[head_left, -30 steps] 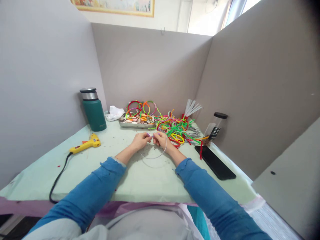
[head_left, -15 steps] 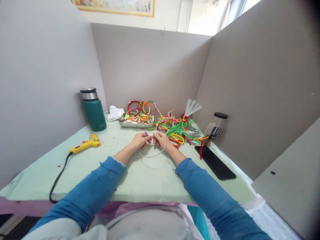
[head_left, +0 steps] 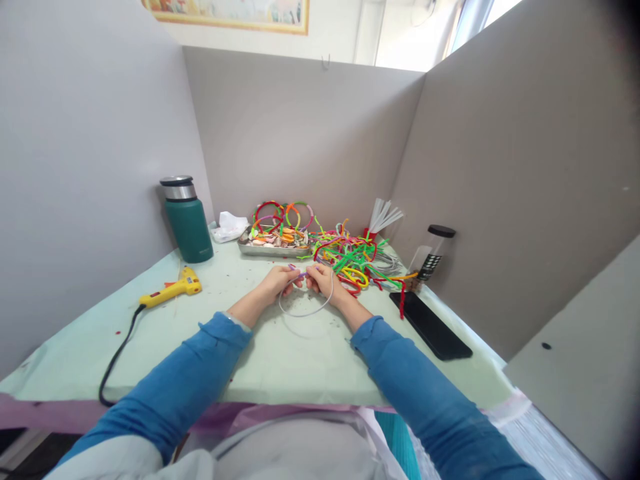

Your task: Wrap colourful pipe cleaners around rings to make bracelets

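A thin pale grey hoop [head_left: 306,315] hangs in a loop below my two hands, over the middle of the table. Across its top runs a short purple pipe cleaner [head_left: 303,274], between my fingertips. My left hand [head_left: 280,283] pinches the purple piece and the hoop on the left side. Close beside it, my right hand [head_left: 323,280] is closed on the same purple piece from the right. The fingers partly hide how the purple piece lies on the hoop.
Behind my hands are a metal tray [head_left: 275,252] of shells with colourful rings, and tangled pipe cleaners [head_left: 357,253]. A yellow glue gun [head_left: 173,291] and green bottle [head_left: 188,220] stand left. On the right are a black phone [head_left: 431,327], white sticks [head_left: 384,217] and a clear container [head_left: 436,252].
The grey hoop now shows as a fuller loop, its left end raised to my left hand. The purple piece stretches more visibly between my fingertips. Both hands have barely moved.
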Demonstrator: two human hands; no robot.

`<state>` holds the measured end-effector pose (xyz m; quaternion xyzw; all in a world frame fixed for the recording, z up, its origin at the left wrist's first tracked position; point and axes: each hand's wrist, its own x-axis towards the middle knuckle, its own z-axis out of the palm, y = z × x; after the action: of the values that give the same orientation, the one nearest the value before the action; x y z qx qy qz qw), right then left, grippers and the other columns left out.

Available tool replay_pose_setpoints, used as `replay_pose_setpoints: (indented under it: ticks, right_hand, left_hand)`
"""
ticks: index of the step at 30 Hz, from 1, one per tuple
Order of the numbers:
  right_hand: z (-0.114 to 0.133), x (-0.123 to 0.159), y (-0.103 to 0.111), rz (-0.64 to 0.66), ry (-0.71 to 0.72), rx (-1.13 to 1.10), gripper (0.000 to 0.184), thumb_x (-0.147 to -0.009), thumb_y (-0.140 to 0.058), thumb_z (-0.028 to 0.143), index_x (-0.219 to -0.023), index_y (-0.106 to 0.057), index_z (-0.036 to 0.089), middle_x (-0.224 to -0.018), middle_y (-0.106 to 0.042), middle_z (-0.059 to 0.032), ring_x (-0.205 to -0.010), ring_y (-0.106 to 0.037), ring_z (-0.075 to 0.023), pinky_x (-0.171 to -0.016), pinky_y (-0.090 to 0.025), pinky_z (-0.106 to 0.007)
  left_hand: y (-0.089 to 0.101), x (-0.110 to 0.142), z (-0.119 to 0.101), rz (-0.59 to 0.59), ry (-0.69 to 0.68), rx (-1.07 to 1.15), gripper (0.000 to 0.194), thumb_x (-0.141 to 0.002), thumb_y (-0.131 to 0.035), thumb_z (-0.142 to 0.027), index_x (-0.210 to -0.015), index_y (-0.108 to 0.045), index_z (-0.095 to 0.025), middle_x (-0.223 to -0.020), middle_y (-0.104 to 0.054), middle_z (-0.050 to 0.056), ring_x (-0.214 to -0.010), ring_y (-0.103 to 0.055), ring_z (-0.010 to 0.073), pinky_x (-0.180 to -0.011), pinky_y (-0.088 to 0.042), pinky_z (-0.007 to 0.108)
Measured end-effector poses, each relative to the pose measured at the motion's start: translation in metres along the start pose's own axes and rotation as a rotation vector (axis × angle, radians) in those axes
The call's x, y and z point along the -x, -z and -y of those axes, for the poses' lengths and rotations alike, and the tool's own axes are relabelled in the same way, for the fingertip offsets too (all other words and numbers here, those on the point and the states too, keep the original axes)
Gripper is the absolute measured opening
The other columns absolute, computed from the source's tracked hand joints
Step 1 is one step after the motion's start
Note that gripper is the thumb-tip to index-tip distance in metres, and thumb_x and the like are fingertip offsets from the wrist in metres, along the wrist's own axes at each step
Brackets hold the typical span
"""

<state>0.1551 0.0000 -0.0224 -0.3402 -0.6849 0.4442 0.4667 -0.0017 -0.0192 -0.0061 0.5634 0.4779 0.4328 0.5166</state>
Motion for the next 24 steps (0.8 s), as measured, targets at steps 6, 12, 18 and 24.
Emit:
replay_pose_setpoints:
  ticks: [6,12,18,24]
  right_hand:
    - [0.004,0.002,0.000,0.009,-0.014,0.009,0.032,-0.080,-0.047,0.046,-0.065,-0.048,0.017,-0.052,-0.053,0.0025,-0.039,-0.038,-0.0067,-0.039,-0.028,-0.020]
    - [0.004,0.001,-0.001,0.001,-0.019,0.010,0.031,-0.080,-0.047,0.044,-0.065,-0.048,0.017,-0.051,-0.053,0.0028,-0.038,-0.038,-0.0064,-0.039,-0.028,-0.020]
    - [-0.005,-0.003,0.000,-0.022,0.001,0.022,0.033,-0.081,-0.046,0.046,-0.066,-0.049,0.016,-0.050,-0.052,0.0032,-0.037,-0.037,-0.0056,-0.037,-0.027,-0.019]
    - [-0.007,-0.004,0.001,-0.024,0.018,0.010,0.033,-0.081,-0.046,0.046,-0.066,-0.050,0.016,-0.050,-0.053,0.0027,-0.037,-0.038,-0.0057,-0.037,-0.028,-0.019]
  left_hand:
    - [0.001,0.002,-0.003,0.032,0.043,0.074,0.025,-0.073,-0.060,-0.033,-0.066,-0.058,-0.009,-0.057,-0.058,0.002,-0.032,-0.036,0.0037,-0.031,-0.023,0.021]
    - [-0.001,0.000,0.000,-0.012,0.019,-0.019,0.027,-0.075,-0.060,-0.036,-0.068,-0.056,-0.010,-0.059,-0.058,0.001,-0.030,-0.034,0.0034,-0.031,-0.022,0.021]
    - [-0.002,-0.003,0.003,-0.099,-0.073,-0.148,0.029,-0.077,-0.057,-0.040,-0.071,-0.055,-0.012,-0.064,-0.060,0.000,-0.030,-0.036,0.0027,-0.031,-0.024,0.019]
    - [-0.001,-0.006,0.005,-0.183,-0.147,-0.229,0.031,-0.074,-0.059,-0.044,-0.074,-0.058,-0.013,-0.065,-0.063,0.001,-0.032,-0.039,0.0038,-0.033,-0.028,0.020]
